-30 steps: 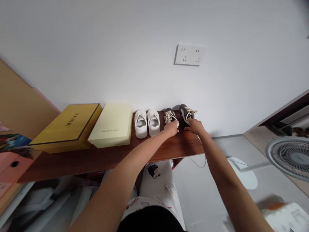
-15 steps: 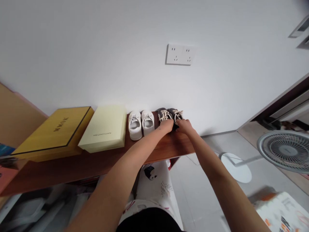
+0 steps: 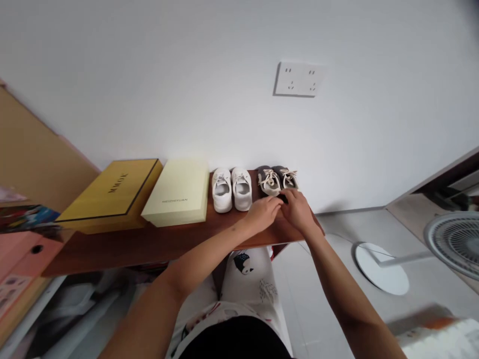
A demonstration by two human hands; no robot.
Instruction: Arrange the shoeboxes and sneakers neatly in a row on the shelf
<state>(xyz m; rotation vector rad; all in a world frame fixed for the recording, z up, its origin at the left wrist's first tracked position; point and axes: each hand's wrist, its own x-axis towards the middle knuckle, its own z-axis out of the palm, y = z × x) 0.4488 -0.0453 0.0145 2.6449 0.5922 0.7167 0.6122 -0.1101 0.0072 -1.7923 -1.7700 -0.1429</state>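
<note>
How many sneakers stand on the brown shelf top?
4: one white sneaker beside the cream box, a second white sneaker to its right, then one dark sneaker, and rightmost a second dark sneaker, partly covered by the right hand. None seems wholly hidden.

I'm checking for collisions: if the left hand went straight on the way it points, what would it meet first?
Probably the right hand: the left hand points toward it at close range, though the picture leaves unclear whether the two touch.
</note>
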